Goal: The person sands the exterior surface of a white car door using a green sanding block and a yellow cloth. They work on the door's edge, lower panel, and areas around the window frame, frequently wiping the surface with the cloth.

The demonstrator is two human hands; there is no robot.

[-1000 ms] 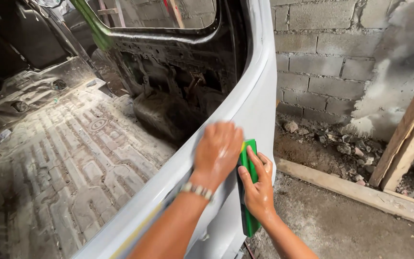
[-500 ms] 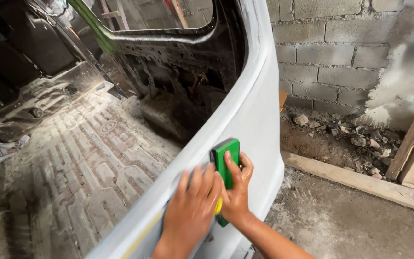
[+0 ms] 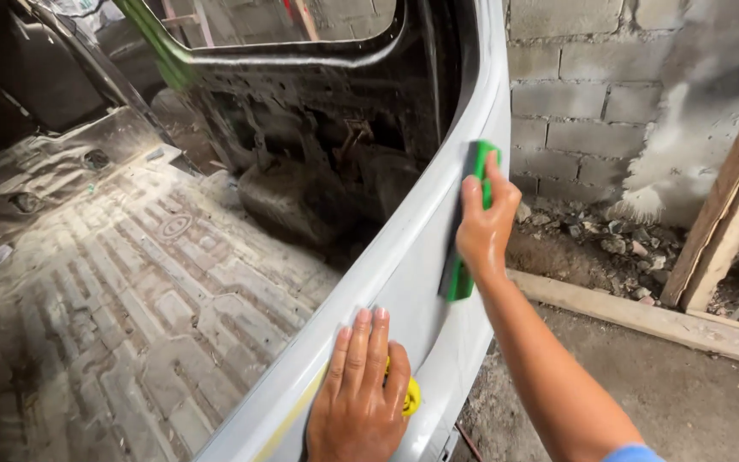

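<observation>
My right hand (image 3: 485, 224) grips a long green sanding block (image 3: 469, 224) and presses it flat against the outer face of a pale grey primed vehicle body panel (image 3: 416, 257), just below its curved top edge. Lower down, my left hand (image 3: 359, 395) lies flat on the same panel with its fingers together and stretched out. A small yellow object (image 3: 410, 396) shows under its palm; what it is I cannot tell. A strip of yellowish tape (image 3: 288, 419) runs along the panel to the left of that hand.
Inside the stripped vehicle shell lie a dusty ribbed metal floor (image 3: 130, 299) and a dark wheel arch (image 3: 292, 192). A grey block wall (image 3: 592, 94) stands to the right, with rubble (image 3: 609, 239) at its foot, a wooden beam (image 3: 643, 316) on the ground and a leaning plank (image 3: 729, 205).
My right hand has slid the green block up along the panel. My left hand has moved down and apart from it, staying flat on the panel.
</observation>
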